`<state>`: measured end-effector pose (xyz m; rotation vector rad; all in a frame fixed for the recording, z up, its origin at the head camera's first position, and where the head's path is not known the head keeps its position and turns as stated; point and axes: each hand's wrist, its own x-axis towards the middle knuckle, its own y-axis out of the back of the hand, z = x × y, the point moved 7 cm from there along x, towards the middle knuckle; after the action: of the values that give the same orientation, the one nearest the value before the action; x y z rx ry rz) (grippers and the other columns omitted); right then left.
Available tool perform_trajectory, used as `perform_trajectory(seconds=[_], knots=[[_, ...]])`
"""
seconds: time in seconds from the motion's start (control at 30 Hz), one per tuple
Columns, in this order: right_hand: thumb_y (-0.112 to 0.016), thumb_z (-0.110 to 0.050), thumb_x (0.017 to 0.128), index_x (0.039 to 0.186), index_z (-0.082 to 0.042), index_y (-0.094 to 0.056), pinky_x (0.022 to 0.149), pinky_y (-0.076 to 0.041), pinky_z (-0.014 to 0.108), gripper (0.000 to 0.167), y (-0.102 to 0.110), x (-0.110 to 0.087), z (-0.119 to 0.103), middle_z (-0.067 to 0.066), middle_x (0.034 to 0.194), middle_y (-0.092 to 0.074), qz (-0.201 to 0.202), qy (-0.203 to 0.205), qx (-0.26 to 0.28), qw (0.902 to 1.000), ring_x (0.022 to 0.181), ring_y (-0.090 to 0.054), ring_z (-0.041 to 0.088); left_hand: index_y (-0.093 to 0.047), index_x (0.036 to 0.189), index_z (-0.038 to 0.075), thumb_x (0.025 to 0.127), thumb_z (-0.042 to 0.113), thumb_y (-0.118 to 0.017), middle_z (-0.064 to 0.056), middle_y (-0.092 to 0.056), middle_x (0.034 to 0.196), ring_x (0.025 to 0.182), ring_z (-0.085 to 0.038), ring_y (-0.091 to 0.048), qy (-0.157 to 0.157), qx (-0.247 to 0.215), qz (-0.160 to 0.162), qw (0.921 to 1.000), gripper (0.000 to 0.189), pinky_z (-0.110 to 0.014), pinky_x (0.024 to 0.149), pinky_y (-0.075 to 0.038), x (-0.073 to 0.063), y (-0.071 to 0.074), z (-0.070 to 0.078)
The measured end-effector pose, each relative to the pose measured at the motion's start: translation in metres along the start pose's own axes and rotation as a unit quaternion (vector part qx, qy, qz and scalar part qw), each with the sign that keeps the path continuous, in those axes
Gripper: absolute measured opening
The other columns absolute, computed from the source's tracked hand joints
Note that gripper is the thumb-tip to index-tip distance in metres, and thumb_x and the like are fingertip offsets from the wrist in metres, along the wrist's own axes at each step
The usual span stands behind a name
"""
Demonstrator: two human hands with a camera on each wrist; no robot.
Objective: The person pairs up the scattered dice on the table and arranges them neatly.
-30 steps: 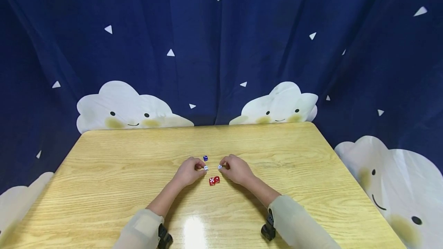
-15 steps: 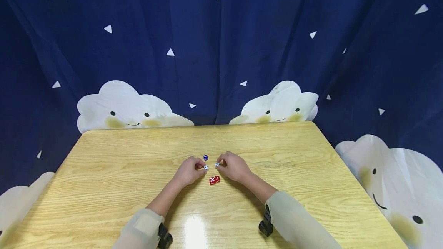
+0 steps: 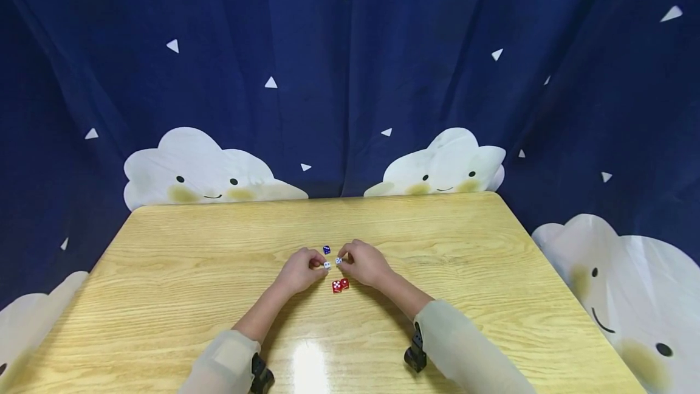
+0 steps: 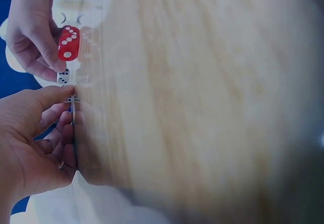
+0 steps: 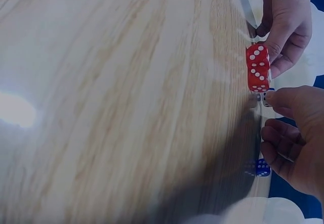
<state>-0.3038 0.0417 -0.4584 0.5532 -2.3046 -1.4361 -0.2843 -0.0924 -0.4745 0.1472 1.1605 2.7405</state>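
Observation:
Near the middle of the table, my left hand [image 3: 301, 270] pinches a white die [image 3: 327, 265] between thumb and fingertips. Opposite it, my right hand [image 3: 365, 264] holds a second white die [image 3: 338, 260] with dark pips by its sides. A small gap separates these two dice. Just beyond them lies a blue die [image 3: 326, 250] with white pips. Nearer to me, two red dice [image 3: 336, 286] sit side by side, apart from both hands. In the left wrist view, the fingers mostly cover my left hand's die, while the other white die [image 4: 63, 76] shows.
The wooden table [image 3: 208, 248] has a glossy surface with a bright reflection at its front. Behind it hangs a dark blue curtain [image 3: 306, 78] with white clouds and triangles. Each wrist carries a black camera [image 3: 415, 354].
My right hand has moved left with its white die, narrowing the gap to the other white die. My left hand, the blue die and the red dice have stayed about where they were.

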Motion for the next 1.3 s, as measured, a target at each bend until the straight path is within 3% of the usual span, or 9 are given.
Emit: perform_trajectory(seconds=[0.57,1.3], knots=[[-0.066,-0.022,0.085,0.095,-0.011,-0.069,0.054,-0.038,0.021,0.016,-0.005,0.0009,-0.0027,-0.002,0.075,-0.053,-0.01,-0.004,0.012,0.9999,0.062,-0.045,0.008,-0.069,0.09,0.008,0.081,0.015,-0.07,-0.005,-0.056,0.085,0.077,-0.014,-0.05,0.008,0.007,-0.01,0.9999,0.011,-0.029,0.07,-0.043,0.0008,-0.0018,-0.0003],[-0.067,-0.022,0.083,0.094,-0.013,-0.069,0.054,-0.036,0.02,0.014,-0.0099,0.0006,-0.0016,-0.004,0.074,-0.052,-0.012,0.0,0.008,0.9999,0.061,-0.044,0.006,-0.069,0.091,0.009,0.08,0.015,-0.071,-0.005,-0.057,0.085,0.077,-0.015,-0.051,-0.007,0.009,-0.002,0.9999,0.012,-0.031,0.07,-0.044,-0.0015,-0.0013,0.0037]])
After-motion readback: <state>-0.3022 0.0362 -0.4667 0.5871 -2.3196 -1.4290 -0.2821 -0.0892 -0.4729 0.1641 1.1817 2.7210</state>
